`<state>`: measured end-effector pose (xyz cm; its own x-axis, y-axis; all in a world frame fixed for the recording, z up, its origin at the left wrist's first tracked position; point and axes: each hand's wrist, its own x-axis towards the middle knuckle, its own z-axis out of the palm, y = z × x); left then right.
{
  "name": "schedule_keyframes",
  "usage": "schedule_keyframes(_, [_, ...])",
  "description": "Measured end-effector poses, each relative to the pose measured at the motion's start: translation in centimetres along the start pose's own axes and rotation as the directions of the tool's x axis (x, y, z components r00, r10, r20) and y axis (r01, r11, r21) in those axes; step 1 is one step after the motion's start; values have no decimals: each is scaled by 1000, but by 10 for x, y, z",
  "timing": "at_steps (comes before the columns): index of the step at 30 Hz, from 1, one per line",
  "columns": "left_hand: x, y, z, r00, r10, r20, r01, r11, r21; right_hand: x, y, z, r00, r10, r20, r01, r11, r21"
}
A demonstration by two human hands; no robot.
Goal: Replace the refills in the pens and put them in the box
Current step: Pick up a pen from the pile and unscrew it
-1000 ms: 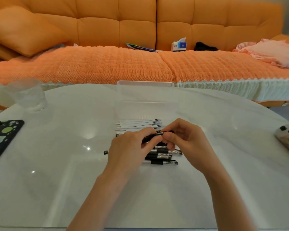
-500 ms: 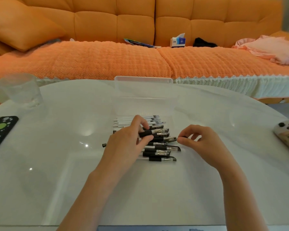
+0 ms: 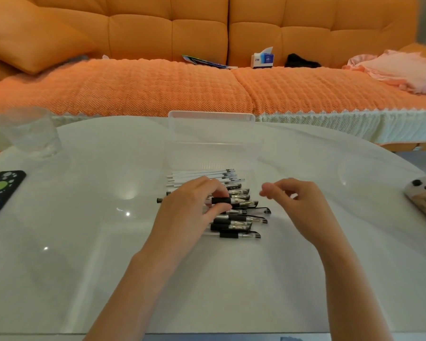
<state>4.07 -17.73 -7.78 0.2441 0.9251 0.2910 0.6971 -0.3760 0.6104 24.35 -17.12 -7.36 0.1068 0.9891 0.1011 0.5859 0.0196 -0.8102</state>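
Two hands over the pile, and the left hand [image 3: 191,215] has made its pick: thumb and fingers curl round one pen [image 3: 220,201], pinching it at the black rubber sleeve. Just under and nearer than that grip lie the other pens [image 3: 229,234], stacked side by side. Right of the grip the right hand [image 3: 303,207] hovers clear of everything, thumb and forefinger drawn close together. It is too blurred to say whether a small part sits between them. Just beyond the grip, at the pile's far edge, the white refills [image 3: 194,177] lie in a row. Beyond those stands the clear box [image 3: 211,114], open, with nothing in it that I can make out.

The step, by my reading, is opening this pen. Lift it free of the pile first so its neighbours don't roll. Hold the sleeve firmly with the left hand, and let the right hand take the end just right of the grip and twist. Smooth barrels on a glossy table [image 3: 84,254] are likely to skitter if nudged, so any loose small part wants setting down close beside the grip, not among the stack. Then it's old refill out, a fresh one in from beyond the grip, and screw it tight.
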Motion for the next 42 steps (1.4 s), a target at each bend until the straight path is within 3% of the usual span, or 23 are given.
schedule_keyframes(3, [3,-2,2,999,24,-39,-24,1000,6,-5,-16,8,990,-5,142,-13,992,128])
schedule_keyframes(6, [4,-3,3,998,42,-53,-41,999,15,-7,-22,13,971,-37,234,20,997,72])
schedule_keyframes(13, [3,-4,1,998,44,-41,-44,999,10,-7,-24,16,975,-112,191,95,991,98])
schedule_keyframes(23, [3,-1,-1,1000,15,-1,-15,997,71,-4,-19,15,979,-137,149,116,983,143])
schedule_keyframes(28, [3,-1,-2,1000,-22,8,22,1000,15,-3,-16,15,982,-137,131,116,981,159])
schedule_keyframes(34, [4,-5,-1,1000,17,8,-18,997,73,-2,-16,15,980,-145,139,124,981,152])
schedule_keyframes(42, [3,-4,-3,998,-33,51,33,999,7,-1,-15,15,981,-146,127,126,980,156])
